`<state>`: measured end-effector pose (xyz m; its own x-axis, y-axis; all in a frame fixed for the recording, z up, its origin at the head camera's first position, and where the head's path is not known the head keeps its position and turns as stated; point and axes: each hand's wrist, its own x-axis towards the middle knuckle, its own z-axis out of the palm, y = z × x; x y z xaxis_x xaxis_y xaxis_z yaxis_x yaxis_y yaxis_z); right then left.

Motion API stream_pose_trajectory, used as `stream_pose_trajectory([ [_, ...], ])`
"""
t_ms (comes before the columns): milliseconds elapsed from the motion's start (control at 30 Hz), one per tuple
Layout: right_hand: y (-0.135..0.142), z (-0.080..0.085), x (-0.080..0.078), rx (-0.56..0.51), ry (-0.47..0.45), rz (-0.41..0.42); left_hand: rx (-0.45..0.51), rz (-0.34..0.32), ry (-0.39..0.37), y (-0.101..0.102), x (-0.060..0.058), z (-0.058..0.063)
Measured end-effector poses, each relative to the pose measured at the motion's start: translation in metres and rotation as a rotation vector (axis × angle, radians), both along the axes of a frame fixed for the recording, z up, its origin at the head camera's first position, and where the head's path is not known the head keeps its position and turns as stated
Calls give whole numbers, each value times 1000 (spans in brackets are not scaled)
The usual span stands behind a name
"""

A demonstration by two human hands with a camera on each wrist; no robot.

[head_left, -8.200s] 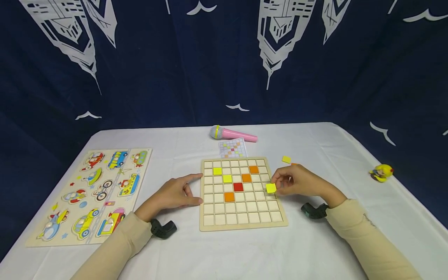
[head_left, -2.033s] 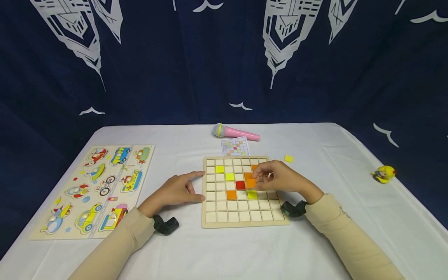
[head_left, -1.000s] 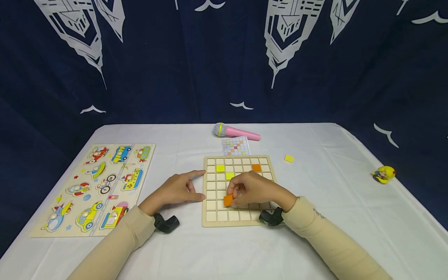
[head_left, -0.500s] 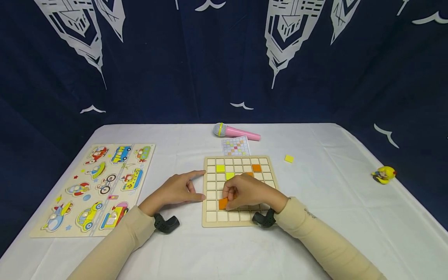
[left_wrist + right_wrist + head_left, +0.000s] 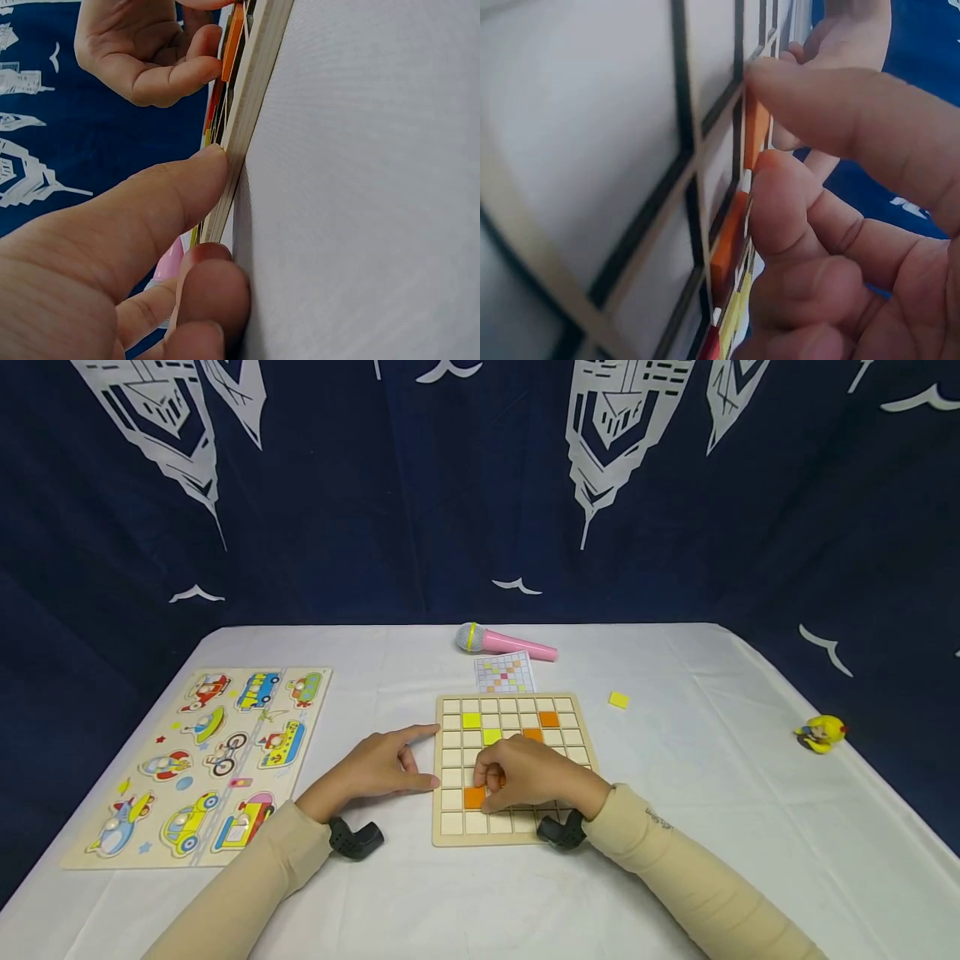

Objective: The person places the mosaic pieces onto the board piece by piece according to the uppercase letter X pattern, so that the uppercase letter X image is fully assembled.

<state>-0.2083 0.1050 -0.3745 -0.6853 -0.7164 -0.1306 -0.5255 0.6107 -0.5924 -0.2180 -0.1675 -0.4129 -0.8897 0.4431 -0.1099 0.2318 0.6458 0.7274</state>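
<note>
A wooden grid board [image 5: 480, 841] lies mid-table. My left hand [image 5: 372, 768] rests at its left side, index finger and thumb extended against the edge. Over the lower left part, my right hand [image 5: 528, 774] pinches an orange square tile [image 5: 474, 798] by its right side; the tile sits at a cell. In the right wrist view, thumb and index finger touch this orange tile [image 5: 756, 131], with another orange tile [image 5: 727, 244] and a red tile [image 5: 710, 345] nearby. Yellow tiles [image 5: 471, 720] and orange tiles [image 5: 549, 719] fill several upper cells. My right hand covers the board's middle in the head view.
Behind the board lie a printed pattern card [image 5: 504, 673] and a pink toy microphone [image 5: 517, 645]. A loose yellow tile [image 5: 618, 700] is to the right. A vehicle puzzle board [image 5: 198, 760] lies left, and a small yellow-topped figurine [image 5: 821, 734] near the right edge.
Earlier my right hand held a yellow tile at the board's right side. It then carried an orange tile leftward to the lower left cell. My left hand has stayed at the board edge.
</note>
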Motion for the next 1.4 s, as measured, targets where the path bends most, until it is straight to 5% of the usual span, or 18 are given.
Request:
stream_pose_trajectory([
  [500, 57, 17, -25, -269, -95, 40, 1, 0, -1, 1, 2, 2],
  [967, 132, 13, -56, -446, -106, -307, -4, 5, -8, 1, 2, 2],
  [1400, 177, -12, -74, -511, -69, -588, -1, 5, 2, 1, 2, 2],
])
